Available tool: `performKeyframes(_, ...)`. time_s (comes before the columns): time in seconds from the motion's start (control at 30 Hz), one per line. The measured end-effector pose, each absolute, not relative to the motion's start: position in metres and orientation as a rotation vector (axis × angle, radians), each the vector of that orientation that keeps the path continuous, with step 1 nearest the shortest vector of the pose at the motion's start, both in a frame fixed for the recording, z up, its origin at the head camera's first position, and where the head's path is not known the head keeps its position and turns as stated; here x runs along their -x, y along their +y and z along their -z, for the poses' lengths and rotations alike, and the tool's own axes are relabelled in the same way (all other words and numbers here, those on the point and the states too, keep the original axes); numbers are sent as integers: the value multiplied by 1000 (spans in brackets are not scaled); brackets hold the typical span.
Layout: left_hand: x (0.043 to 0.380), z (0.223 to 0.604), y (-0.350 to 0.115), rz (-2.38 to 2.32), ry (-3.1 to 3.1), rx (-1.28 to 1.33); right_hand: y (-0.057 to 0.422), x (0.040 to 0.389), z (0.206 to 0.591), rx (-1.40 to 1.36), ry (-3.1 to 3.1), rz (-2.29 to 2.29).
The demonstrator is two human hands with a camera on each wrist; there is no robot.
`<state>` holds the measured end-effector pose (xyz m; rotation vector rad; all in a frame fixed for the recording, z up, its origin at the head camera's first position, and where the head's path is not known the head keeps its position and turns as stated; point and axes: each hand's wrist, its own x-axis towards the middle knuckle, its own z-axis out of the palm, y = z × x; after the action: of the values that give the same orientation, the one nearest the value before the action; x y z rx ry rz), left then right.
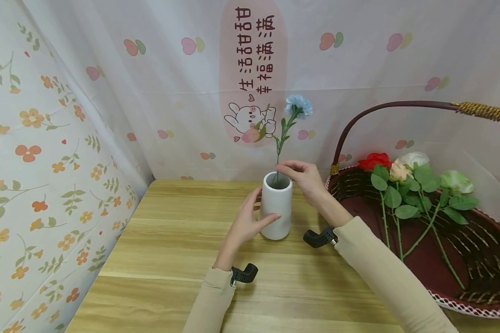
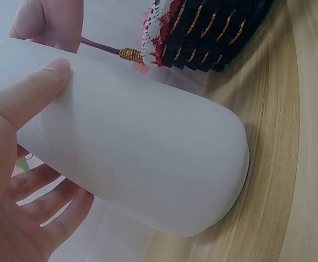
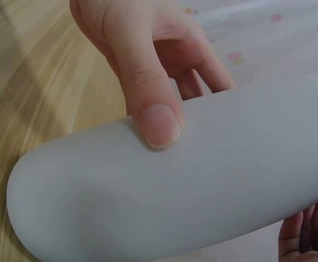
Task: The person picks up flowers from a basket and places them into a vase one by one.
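Nearest, two beige sleeves (image 1: 210,296) are reached forward over the wood-grained worktop (image 1: 162,259), and a dark device (image 1: 245,273) is worn at each wrist. Beyond them, the white vase (image 1: 276,222) is steadied by the left hand (image 1: 246,221): the thumb is laid across its near wall and the fingers are placed around its left side. The vase is seen to be upright on the worktop, its mouth facing up.

Above the rim, the thin stem of the blue flower (image 1: 297,106) is pinched between thumb and fingers of the right hand (image 1: 303,178). The stem's lower end is seen within the mouth; how deep it goes cannot be told. The bloom is held well above the vase, leaning a little to the right.

The step in hand is judged to be the insertion of this stem. For the next move, the stem would need to be guided further down, clear of the rim, and the pinch loosened only once it is supported, with the vase kept steady.

To the right, four more flowers (image 1: 393,196) are left lying in the dark red basket (image 1: 360,212). Farthest, a printed curtain (image 1: 171,92) is hung behind everything.
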<state>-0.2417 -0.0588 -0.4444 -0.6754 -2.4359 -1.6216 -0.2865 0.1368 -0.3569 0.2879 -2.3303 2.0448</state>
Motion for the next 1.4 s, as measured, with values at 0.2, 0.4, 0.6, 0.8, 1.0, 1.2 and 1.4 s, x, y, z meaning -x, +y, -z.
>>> performKeyframes(0.2, 242, 445, -59, 1622, -2429, 682, 141, 283, 354, -278, -2328, -2051)
performKeyframes(0.4, 242, 445, -60, 1627, -2435, 678, 149, 281, 352, -281, -2358, -2016)
performKeyframes(0.6, 242, 445, -60, 1628, -2445, 665, 159, 276, 351, -295, -2344, -2009)
performKeyframes(0.8, 243, 444, -59, 1624, -2441, 667, 169, 266, 348, -285, -2385, -1964)
performKeyframes(1.0, 244, 444, -59, 1617, -2441, 665, 177, 257, 339, -311, -2361, -1977)
performKeyframes(1.2, 244, 445, -59, 1629, -2432, 669, 185, 245, 329, -303, -2384, -1959)
performKeyframes(1.4, 243, 445, -59, 1625, -2433, 670, 204, 242, 329, -318, -2309, -2031)
